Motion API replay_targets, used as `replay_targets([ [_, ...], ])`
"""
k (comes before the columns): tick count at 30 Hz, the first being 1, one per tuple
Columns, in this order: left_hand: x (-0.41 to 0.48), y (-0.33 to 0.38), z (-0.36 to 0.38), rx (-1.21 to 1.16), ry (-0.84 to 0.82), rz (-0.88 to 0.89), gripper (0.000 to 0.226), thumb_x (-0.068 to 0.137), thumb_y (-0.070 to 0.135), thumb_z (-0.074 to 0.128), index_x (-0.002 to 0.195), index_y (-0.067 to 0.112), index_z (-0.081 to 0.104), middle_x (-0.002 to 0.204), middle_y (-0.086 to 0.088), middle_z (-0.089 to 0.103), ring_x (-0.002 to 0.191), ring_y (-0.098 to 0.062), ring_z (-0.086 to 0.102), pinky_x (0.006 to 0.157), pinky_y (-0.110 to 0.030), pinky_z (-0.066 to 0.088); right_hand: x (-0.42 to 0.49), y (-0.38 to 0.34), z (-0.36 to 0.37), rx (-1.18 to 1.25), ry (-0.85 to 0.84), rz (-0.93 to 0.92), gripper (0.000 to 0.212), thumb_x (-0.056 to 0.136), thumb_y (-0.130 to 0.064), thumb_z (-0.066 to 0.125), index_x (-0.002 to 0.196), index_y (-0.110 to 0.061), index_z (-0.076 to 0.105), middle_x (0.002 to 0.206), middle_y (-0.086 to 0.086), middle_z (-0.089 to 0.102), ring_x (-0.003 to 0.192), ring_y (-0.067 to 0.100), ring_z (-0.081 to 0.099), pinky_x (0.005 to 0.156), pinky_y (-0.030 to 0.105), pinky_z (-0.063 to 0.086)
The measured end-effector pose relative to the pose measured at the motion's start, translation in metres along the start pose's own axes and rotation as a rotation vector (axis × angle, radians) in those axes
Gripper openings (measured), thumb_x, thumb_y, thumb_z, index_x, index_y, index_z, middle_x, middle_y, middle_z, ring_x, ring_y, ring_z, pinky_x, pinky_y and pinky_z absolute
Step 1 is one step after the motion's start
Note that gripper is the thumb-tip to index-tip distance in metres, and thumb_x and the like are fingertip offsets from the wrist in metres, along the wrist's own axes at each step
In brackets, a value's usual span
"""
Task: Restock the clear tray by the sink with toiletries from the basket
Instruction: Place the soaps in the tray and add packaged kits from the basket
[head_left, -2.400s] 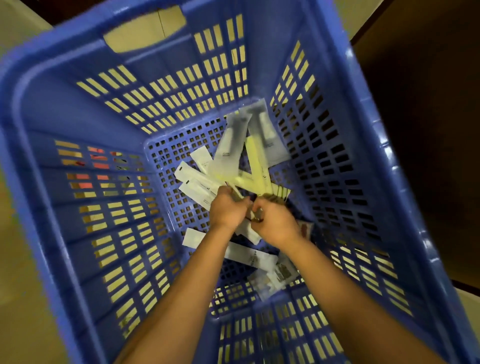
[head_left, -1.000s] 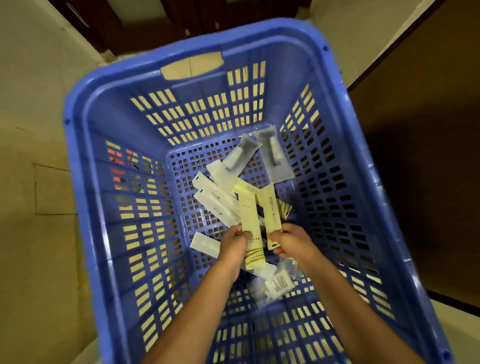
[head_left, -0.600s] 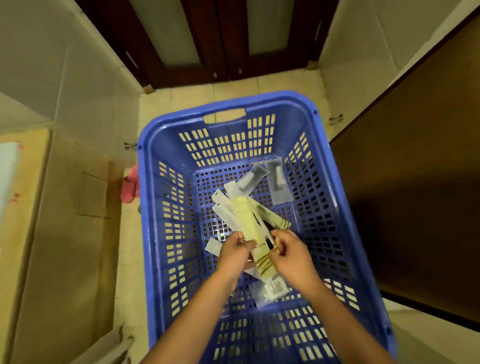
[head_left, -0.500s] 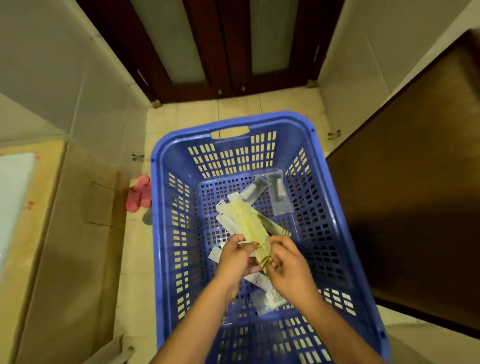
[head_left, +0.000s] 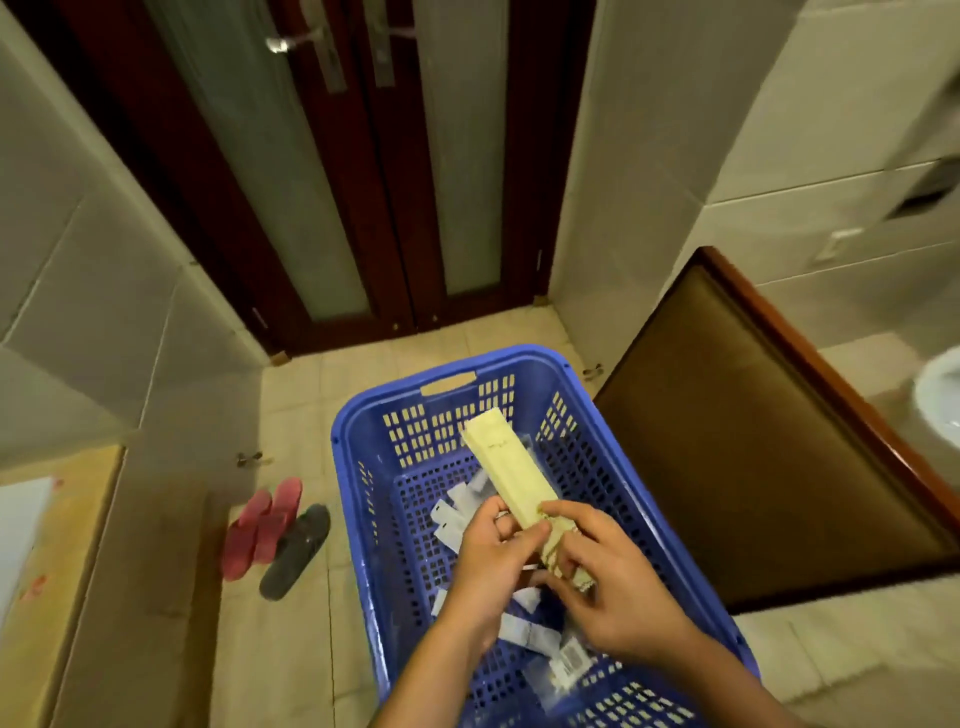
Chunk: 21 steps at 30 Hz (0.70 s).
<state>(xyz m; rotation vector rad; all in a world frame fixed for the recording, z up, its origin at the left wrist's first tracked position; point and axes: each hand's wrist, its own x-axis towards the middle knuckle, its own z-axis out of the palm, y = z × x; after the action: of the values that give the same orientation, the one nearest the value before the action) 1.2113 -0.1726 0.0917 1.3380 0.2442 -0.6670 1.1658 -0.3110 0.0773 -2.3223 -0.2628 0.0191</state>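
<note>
A bundle of pale yellow toiletry packets (head_left: 511, 475) was held above the blue basket (head_left: 358, 525). Its far end was pointed to about 11 o'clock and its near end was taken from two sides. The left grip (head_left: 485, 564) was curled round the bundle's lower part from 9 o'clock, apparently so that the flat packets were squared together and not let fan out. The right grip (head_left: 615, 592) was pinched on the near, printed end from 3 o'clock, which was judged to be a steadying or aligning hold. Raised clear of the basket's floor, the bundle seemed to be readied for carrying.

More white sachets (head_left: 452, 517) were scattered on the basket's perforated bottom beneath the bundle. The clear tray was not to be seen, so the restocking itself was judged not yet begun.

The basket was set on the tiled floor (head_left: 291, 649). Slippers (head_left: 262, 527) lay at its 9 o'clock, dark glazed doors (head_left: 363, 182) stood at 12 o'clock, and a brown panel (head_left: 753, 467) was seen at 3 o'clock.
</note>
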Motion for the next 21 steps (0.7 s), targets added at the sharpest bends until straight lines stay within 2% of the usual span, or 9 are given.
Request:
replay_targets([
  [3,-0.034,0.013,-0.019,0.065,-0.057,0.03,0.019,0.092,0.002,0.054,0.109,0.011,0.056,0.082,0.001,0.071,0.059,-0.006,0.065,0.048,-0.019,0.047,-0.021,-0.049,0.008,0.146,0.103,0.082,0.008,0.079,-0.035,0.058,0.077,-0.03,0.052,0.128,-0.019,0.049,0.118,-0.003,0.047,0.092,0.011,0.038],
  [5,-0.054,0.017,-0.04,0.137,-0.103,0.048,0.02,0.09,0.002,0.057,0.107,0.011,0.055,0.087,-0.001,0.071,0.06,-0.007,0.065,0.05,-0.021,0.049,-0.034,-0.077,0.019,0.303,0.26,0.196,0.008,0.083,-0.023,0.066,0.083,-0.029,0.06,0.119,-0.016,0.054,0.107,-0.002,0.055,0.085,0.011,0.043],
  [6,-0.063,0.02,-0.053,0.182,-0.131,0.066,0.02,0.089,0.002,0.058,0.107,0.011,0.055,0.09,-0.002,0.072,0.061,-0.007,0.065,0.052,-0.023,0.05,-0.039,-0.09,0.025,0.378,0.326,0.274,0.014,0.085,-0.015,0.066,0.086,-0.028,0.062,0.115,-0.012,0.056,0.098,-0.001,0.058,0.081,0.013,0.045],
  [8,-0.079,0.023,-0.076,0.27,-0.185,0.112,0.022,0.086,0.002,0.062,0.105,0.011,0.055,0.098,-0.004,0.072,0.066,-0.01,0.064,0.057,-0.026,0.051,-0.043,-0.116,0.035,0.55,0.357,0.431,0.018,0.087,-0.009,0.063,0.095,-0.024,0.061,0.102,-0.002,0.061,0.081,0.005,0.06,0.073,0.019,0.048],
  [11,-0.101,0.029,-0.092,0.364,-0.26,0.157,0.028,0.081,0.006,0.07,0.105,0.013,0.057,0.099,-0.001,0.072,0.074,-0.012,0.066,0.054,-0.021,0.049,-0.048,-0.146,0.042,0.744,0.317,0.565,0.017,0.088,-0.014,0.062,0.103,-0.02,0.061,0.085,0.004,0.067,0.078,0.018,0.066,0.073,0.029,0.054],
  [15,-0.123,0.032,-0.08,0.419,-0.319,0.211,0.029,0.078,0.008,0.073,0.1,0.016,0.058,0.093,0.004,0.073,0.084,-0.011,0.069,0.062,-0.024,0.053,-0.064,-0.171,0.036,0.785,0.455,0.649,0.009,0.088,-0.008,0.061,0.096,-0.008,0.066,0.083,0.018,0.07,0.072,0.023,0.068,0.067,0.033,0.055],
  [18,-0.138,0.035,-0.06,0.37,-0.357,0.253,0.019,0.084,0.005,0.066,0.099,0.013,0.057,0.093,0.002,0.072,0.08,-0.011,0.069,0.058,-0.021,0.052,-0.082,-0.179,0.02,0.855,0.591,0.664,0.004,0.086,0.0,0.061,0.084,-0.002,0.064,0.072,0.013,0.07,0.063,0.019,0.067,0.058,0.028,0.053],
  [21,-0.15,0.04,-0.037,0.329,-0.401,0.298,0.011,0.089,0.005,0.059,0.1,0.009,0.058,0.094,-0.004,0.072,0.08,-0.014,0.07,0.06,-0.021,0.053,-0.106,-0.183,-0.001,0.91,0.744,0.661,0.006,0.086,0.002,0.06,0.082,-0.003,0.061,0.069,0.009,0.07,0.063,0.017,0.068,0.058,0.027,0.056],
])
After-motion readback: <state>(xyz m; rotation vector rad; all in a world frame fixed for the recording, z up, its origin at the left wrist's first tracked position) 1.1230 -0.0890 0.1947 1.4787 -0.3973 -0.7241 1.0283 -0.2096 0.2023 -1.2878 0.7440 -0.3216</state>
